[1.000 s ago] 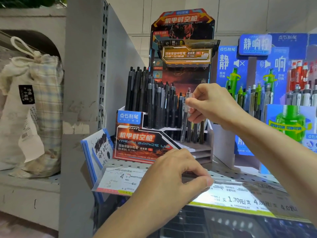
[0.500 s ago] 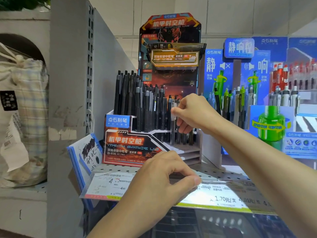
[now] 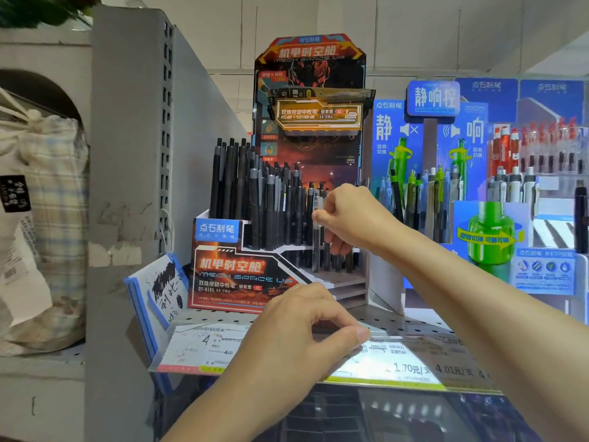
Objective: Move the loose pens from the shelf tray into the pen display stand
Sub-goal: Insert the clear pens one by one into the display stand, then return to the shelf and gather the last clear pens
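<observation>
The pen display stand (image 3: 242, 275) sits on the shelf, printed red and black, with several dark pens upright in its stepped rows. My right hand (image 3: 350, 221) pinches a clear-barrelled pen (image 3: 316, 247) held upright, its lower end down among the stand's low front-right rows. My left hand (image 3: 296, 336) is lower, at the shelf's front edge, with fingers and thumb curled round something dark, seemingly the loose pens (image 3: 325, 325), mostly hidden by the fingers. The shelf tray itself is hidden.
A grey shelf upright (image 3: 127, 186) stands to the left, with a cloth bag (image 3: 41, 234) beyond it. Blue and green pen displays (image 3: 446, 186) stand to the right. A blue-edged handwritten card (image 3: 159, 291) leans beside the stand. Price labels (image 3: 398, 365) line the shelf edge.
My right hand has lowered the clear pen towards the stand's front rows. My left hand has stayed at the shelf edge. The view has shifted slightly.
</observation>
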Demonstrator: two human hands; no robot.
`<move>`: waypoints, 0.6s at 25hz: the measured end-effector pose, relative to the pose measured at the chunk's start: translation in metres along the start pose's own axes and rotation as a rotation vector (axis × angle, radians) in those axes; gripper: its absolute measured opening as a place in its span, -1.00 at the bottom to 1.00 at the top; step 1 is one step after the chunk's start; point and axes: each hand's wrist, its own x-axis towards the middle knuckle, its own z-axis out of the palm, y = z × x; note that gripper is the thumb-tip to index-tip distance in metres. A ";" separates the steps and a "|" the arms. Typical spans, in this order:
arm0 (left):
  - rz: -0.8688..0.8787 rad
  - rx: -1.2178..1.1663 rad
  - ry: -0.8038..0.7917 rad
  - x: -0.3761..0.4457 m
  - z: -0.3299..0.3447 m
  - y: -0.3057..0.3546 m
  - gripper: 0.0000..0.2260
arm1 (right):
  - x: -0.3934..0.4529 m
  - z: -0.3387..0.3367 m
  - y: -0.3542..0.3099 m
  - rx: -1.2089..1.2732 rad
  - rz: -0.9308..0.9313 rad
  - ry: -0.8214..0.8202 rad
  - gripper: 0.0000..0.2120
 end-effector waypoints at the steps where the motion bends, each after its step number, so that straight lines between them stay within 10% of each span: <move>1: 0.001 -0.001 0.001 0.000 0.000 0.000 -0.89 | 0.000 0.000 0.000 0.006 0.003 -0.002 -0.68; 15: 0.000 -0.009 0.182 0.014 0.028 0.034 -0.94 | -0.059 -0.051 0.021 0.017 -0.163 0.283 -0.81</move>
